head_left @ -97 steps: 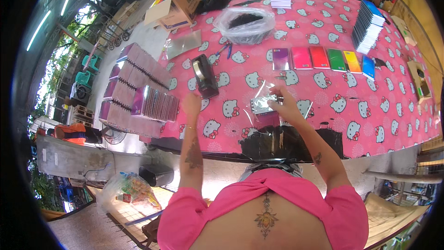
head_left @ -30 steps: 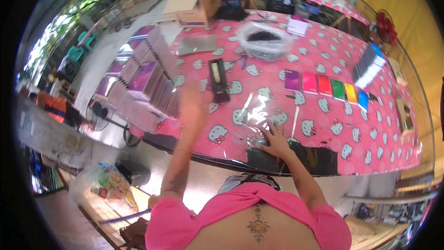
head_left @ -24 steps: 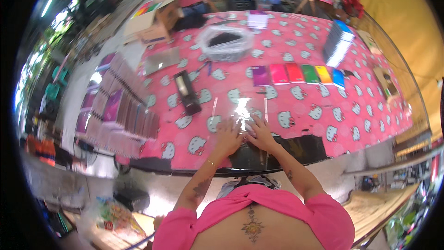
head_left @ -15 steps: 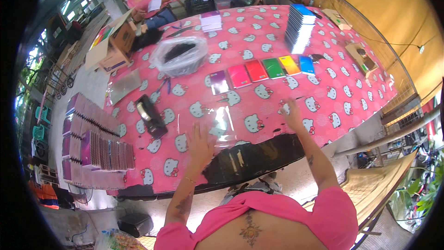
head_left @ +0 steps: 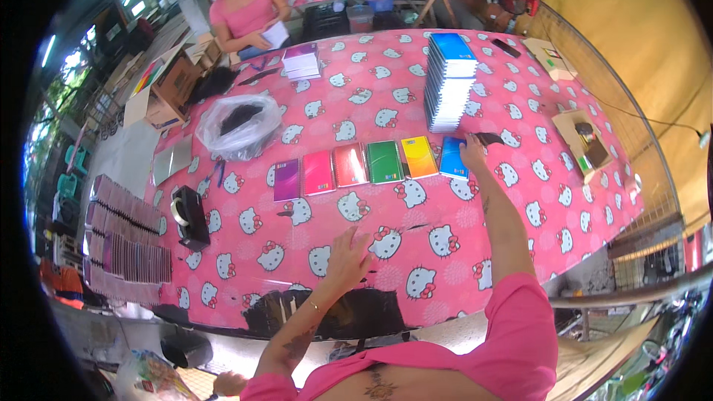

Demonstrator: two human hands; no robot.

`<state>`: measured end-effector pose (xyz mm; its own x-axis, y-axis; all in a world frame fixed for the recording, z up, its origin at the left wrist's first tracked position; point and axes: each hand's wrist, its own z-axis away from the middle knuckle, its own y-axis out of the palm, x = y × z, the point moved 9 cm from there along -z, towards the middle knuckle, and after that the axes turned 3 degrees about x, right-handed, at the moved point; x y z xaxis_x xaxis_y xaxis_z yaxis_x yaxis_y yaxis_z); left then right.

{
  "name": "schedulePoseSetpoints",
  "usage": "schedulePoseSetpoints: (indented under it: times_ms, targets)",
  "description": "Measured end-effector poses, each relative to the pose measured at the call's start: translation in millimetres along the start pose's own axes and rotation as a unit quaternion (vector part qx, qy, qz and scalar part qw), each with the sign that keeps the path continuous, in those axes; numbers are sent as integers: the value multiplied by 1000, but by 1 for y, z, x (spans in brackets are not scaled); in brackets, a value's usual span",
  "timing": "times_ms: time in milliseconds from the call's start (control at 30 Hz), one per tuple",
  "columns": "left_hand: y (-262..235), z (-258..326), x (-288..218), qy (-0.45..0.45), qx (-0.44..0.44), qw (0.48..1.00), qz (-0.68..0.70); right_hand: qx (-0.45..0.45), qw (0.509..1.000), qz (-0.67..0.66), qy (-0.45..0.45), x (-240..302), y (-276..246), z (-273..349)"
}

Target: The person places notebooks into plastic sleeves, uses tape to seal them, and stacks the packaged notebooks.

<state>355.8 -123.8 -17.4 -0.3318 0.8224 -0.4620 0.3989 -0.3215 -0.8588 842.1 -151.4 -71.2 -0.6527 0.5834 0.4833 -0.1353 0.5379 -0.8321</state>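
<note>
A row of spiral notebooks lies flat on the pink patterned tablecloth: a purple one (head_left: 287,180), a pink one (head_left: 318,172), a red one (head_left: 350,164), a green one (head_left: 384,162), a yellow one (head_left: 420,157) and a blue one (head_left: 454,158) at the right end. My right hand (head_left: 471,151) reaches over the blue notebook's right edge, its fingers closed on that edge. Nearer to me, my left hand (head_left: 347,260) hovers low over the cloth, fingers apart and nothing in it. Behind the blue notebook rises a tall stack of blue-covered notebooks (head_left: 451,85).
At left are a black tape dispenser (head_left: 191,219), packed stacks of notebooks (head_left: 126,245), a plastic-lined basin (head_left: 212,132) and a cardboard box (head_left: 174,85). A smaller stack (head_left: 301,64) stands near a person (head_left: 249,11) holding white sheets. A small carton (head_left: 581,145) lies right.
My right hand has moved forward from bare cloth to the blue notebook. My left hand has lifted off the near cloth, its fingers curling a little. The view has shifted.
</note>
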Motion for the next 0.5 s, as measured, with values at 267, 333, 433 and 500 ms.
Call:
schedulePoseSetpoints:
  times_ms: [267, 333, 433, 500]
  targets:
    - [-13, -94, 54, -57, -48, 996, -49, 136, 981, -18, -139, 12, -4, 50]
    - [-16, -123, 78, -58, -51, 994, -79, 125, 978, 1, -169, 8, -13, 82]
    - [-28, -140, 147, -276, -49, 952, -124, 173, 974, -50, -141, 33, -29, 148]
    - [-32, -137, 164, -302, -76, 939, -147, 197, 969, -80, -129, 52, -35, 191]
